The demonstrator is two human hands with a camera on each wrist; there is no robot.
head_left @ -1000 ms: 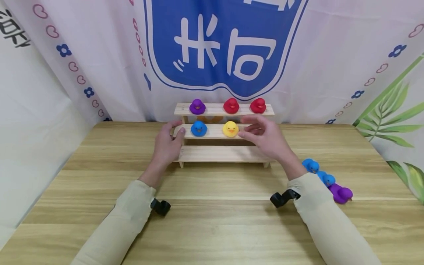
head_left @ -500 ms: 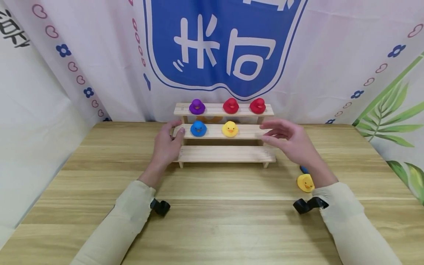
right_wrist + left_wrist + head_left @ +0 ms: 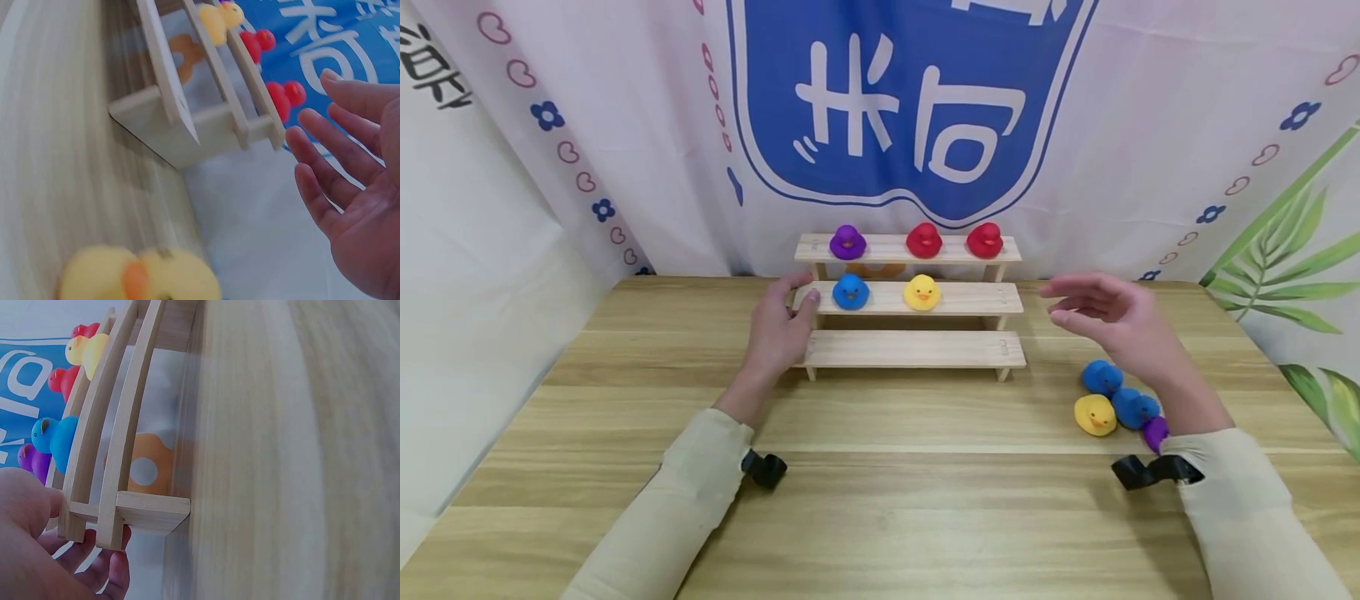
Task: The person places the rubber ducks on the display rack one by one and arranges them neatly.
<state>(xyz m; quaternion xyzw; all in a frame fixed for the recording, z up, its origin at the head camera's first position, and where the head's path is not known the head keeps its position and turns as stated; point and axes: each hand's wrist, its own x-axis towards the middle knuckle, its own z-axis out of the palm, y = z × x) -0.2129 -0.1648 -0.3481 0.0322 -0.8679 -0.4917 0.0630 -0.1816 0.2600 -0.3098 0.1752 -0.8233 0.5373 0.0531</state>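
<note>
A three-step wooden display shelf (image 3: 917,348) stands at the back of the table. My left hand (image 3: 781,325) holds its left end, thumb at the middle step and fingers round the side, as the left wrist view shows. On the top step sit a purple rubber duck (image 3: 847,242) and two red rubber ducks (image 3: 924,241). The middle step carries a blue duck (image 3: 851,292) and a yellow duck (image 3: 922,292), while its right part and the bottom step are bare. To the right of the shelf, my right hand (image 3: 1112,321) hovers with loosely bent fingers and nothing in them.
Below my right hand, a loose group lies on the table (image 3: 880,517): a yellow duck (image 3: 1095,415), two blue ducks (image 3: 1102,377) and a purple duck (image 3: 1156,433) partly hidden by the wrist. A printed curtain (image 3: 685,150) hangs right behind the shelf.
My right hand has moved right, from beside the yellow duck on the middle step to past the shelf's end, uncovering ducks on the table. The left hand has stayed put.
</note>
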